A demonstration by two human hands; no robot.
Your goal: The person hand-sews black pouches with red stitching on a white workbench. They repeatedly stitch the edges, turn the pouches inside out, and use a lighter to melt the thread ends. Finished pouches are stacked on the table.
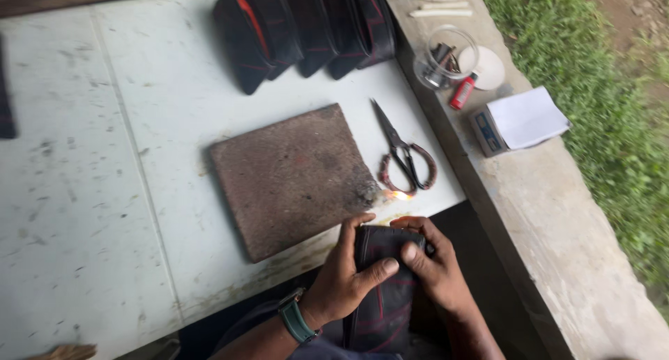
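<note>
Pouch: dark fabric pouch [385,276] with red stitching is held upright at the table's [104,193] near edge.
Left hand [345,276]: clamped on its left side.
Right hand [432,266]: closed on its right.
Flame [398,195]: seen just above, beside the brown slab [289,175].

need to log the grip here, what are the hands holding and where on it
Both hands hold one black folded fabric piece with red stitching. The left hand and the right hand pinch its upper end, thumbs on the front face.

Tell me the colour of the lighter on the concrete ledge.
Red, with a dark top; the lighter lies beside the clear jar in the head view.
</note>
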